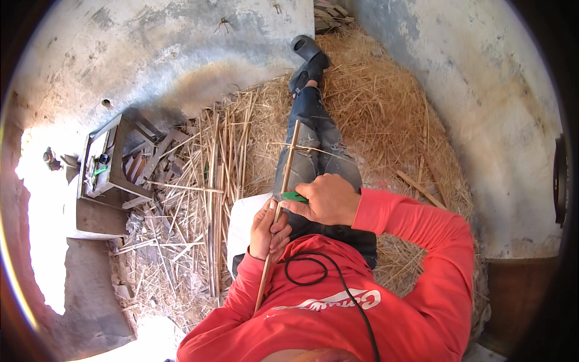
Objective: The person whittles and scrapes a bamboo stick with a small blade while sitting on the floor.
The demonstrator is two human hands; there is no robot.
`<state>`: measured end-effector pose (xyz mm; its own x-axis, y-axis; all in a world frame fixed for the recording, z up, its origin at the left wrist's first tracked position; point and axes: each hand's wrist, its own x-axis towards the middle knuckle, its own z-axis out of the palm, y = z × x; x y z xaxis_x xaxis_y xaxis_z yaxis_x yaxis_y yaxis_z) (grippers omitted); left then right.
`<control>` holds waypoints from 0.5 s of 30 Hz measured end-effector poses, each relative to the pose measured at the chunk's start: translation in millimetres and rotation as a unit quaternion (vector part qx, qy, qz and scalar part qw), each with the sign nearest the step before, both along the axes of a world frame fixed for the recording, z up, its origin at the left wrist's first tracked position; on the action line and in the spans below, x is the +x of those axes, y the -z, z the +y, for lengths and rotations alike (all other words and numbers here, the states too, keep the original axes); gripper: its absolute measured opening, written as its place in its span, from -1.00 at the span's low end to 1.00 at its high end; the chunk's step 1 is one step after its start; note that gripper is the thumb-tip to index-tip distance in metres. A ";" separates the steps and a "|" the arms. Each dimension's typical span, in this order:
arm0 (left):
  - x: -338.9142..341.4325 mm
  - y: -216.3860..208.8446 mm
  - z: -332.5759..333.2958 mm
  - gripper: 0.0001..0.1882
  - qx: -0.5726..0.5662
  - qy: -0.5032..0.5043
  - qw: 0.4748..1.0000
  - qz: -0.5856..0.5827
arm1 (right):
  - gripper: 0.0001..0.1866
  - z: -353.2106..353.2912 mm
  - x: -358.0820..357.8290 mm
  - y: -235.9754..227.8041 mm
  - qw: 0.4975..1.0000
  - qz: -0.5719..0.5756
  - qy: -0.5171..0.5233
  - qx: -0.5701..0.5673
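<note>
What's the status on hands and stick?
Left hand around stick. Right hand holding green tool at stick. Thin strip crossing stick beyond hands.

Fingers [311,188] of the right hand [332,198] cover most of the green tool [294,196]; its working end, near the stick [291,158], is too small to distinguish. The left hand [267,231] hides part of the stick's middle. The dark cord [344,283] runs off the lower edge. At right, a dark round object [561,181] is cut by the black rim. At left, glare obscures the opening [47,235]; a small green item [99,171] remains unidentifiable.
</note>
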<state>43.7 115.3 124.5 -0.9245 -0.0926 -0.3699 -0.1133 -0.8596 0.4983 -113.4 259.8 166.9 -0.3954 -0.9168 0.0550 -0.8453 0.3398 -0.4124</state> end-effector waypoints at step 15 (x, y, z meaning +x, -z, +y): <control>-11.1 3.5 -22.7 -0.41 0.133 0.037 0.980 0.141 | -0.39 1.7 -72.4 -38.3 0.960 -0.108 0.157 -0.205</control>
<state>32.7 92.6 120.9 -0.9939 0.0445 -0.1012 -0.0712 -0.9576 0.2791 -185.7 261.5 205.3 -0.6910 -0.6700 0.2714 -0.6079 0.3354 -0.7198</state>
